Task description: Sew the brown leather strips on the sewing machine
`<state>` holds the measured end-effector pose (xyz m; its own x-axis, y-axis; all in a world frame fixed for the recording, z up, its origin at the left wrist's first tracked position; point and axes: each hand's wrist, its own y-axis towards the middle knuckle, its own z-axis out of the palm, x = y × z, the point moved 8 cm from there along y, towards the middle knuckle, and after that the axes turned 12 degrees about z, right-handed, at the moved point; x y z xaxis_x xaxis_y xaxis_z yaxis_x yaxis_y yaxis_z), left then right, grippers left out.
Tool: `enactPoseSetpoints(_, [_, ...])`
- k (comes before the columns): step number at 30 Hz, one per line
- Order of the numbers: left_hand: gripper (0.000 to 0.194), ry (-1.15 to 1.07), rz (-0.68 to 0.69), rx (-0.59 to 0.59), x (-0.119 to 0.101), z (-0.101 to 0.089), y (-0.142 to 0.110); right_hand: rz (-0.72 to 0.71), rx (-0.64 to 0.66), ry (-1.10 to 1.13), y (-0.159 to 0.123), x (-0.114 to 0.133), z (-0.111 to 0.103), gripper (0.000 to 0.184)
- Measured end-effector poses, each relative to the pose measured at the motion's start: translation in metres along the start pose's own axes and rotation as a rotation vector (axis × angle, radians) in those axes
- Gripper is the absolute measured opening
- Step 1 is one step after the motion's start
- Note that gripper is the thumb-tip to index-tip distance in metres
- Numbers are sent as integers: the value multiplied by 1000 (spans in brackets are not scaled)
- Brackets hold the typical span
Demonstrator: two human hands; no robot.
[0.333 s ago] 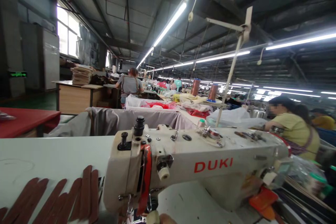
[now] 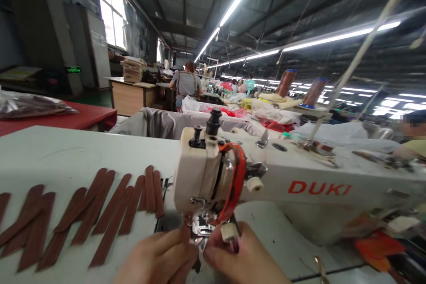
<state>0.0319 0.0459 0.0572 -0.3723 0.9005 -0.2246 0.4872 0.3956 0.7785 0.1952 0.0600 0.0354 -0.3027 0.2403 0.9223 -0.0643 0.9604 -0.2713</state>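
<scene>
A white sewing machine [image 2: 299,173] marked DUKI stands before me, an orange-red strap [image 2: 238,177] hanging on its head. My left hand [image 2: 159,255], left of the metal presser foot [image 2: 201,228], has its fingers closed on a brown strip [image 2: 187,230] that reaches the foot. My right hand [image 2: 248,255] is right of the foot, thumb and fingers pinched together close to a pale knob [image 2: 229,232]; what they hold, if anything, is hidden. Several more brown strips [image 2: 111,226] with rounded ends lie on the pale table [image 2: 100,146] to the left, some overlapping.
Behind the machine is a grey cloth-lined bin [image 2: 166,123]. A red-covered table [image 2: 83,117] bears a plastic-wrapped bundle [image 2: 29,104] at left. Brown thread cones [image 2: 286,83] stand behind the machine. One person [image 2: 188,82] sits farther back; another [image 2: 414,142] is at the right edge.
My view has swung left and down, so the machine appears farther right and higher. Both hands now show at the needle area; before, only a bit of one hand showed at the bottom edge.
</scene>
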Motion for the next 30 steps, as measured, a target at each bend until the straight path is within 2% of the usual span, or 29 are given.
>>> enactPoseSetpoints(2, [28, -22, -140, 62, 9, -9, 7, -159, -232, -200, -3, 15, -17, 15])
enactPoseSetpoints(4, [26, -26, -260, 109, 21, -9, 14, -335, -407, -412, -8, 29, -25, 11])
enactPoseSetpoints(6, [24, -24, -331, 135, 31, -3, 17, -435, -460, -544, -9, 34, -22, 10])
enactPoseSetpoints(10, [20, -36, -376, 108, 38, 4, 17, -411, -504, -660, -1, 28, -16, 14])
enactPoseSetpoints(18, [21, -94, -417, 73, 40, 5, 12, -369, -477, -889, 12, 20, -3, 22])
enactPoseSetpoints(23, [19, -167, -453, 38, 46, 10, 5, -306, -379, -782, 12, 25, -2, 26])
enactPoseSetpoints(30, [22, -92, -350, 9, 37, 2, 15, -295, -312, -686, 10, 30, 0, 24])
